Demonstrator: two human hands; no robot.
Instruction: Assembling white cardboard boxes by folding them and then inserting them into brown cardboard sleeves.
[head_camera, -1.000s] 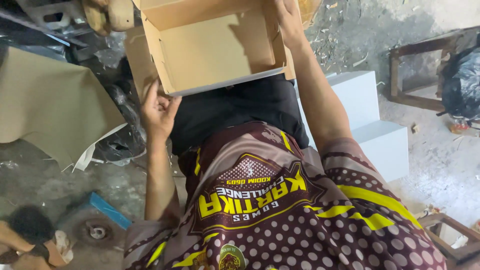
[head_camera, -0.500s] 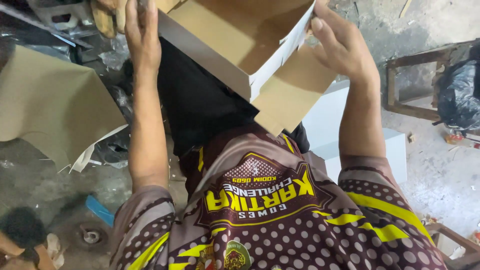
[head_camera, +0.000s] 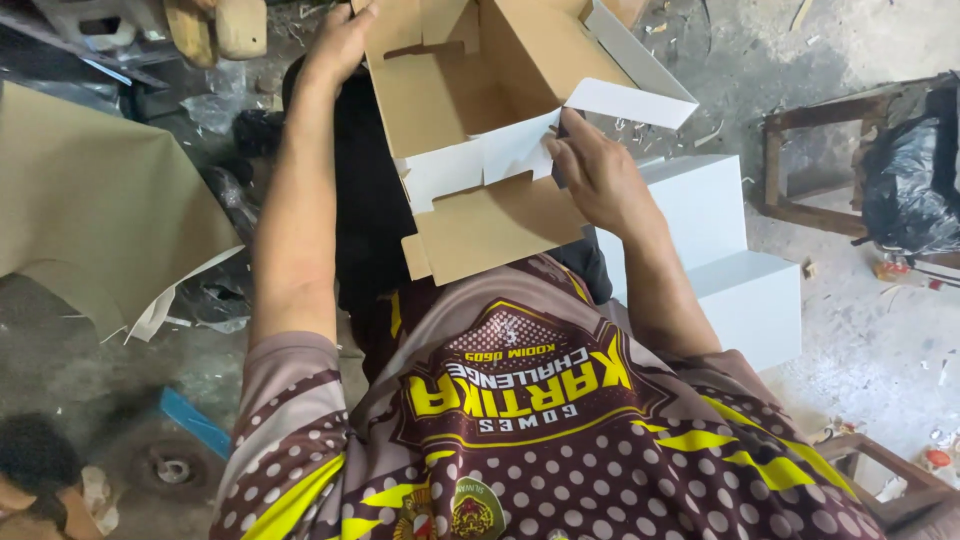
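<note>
Half-folded cardboard box, brown inside, white outside (head_camera: 500, 130), now turned open-side up. Left hand (head_camera: 340, 45) grips far flap; right hand (head_camera: 600, 175) has shifted to pinch white side flap.

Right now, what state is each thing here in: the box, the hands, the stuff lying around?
Cardboard box: half folded, open, flaps loose, brown inside, white outside.
Left hand: gripping the box's far edge.
Right hand: pressing on a white flap.
White boxes: finished, closed, stacked beside the person.
Flat cardboard sheet: unfolded, lying on the floor.
Black bag: full, crumpled, resting on a wooden frame.
</note>
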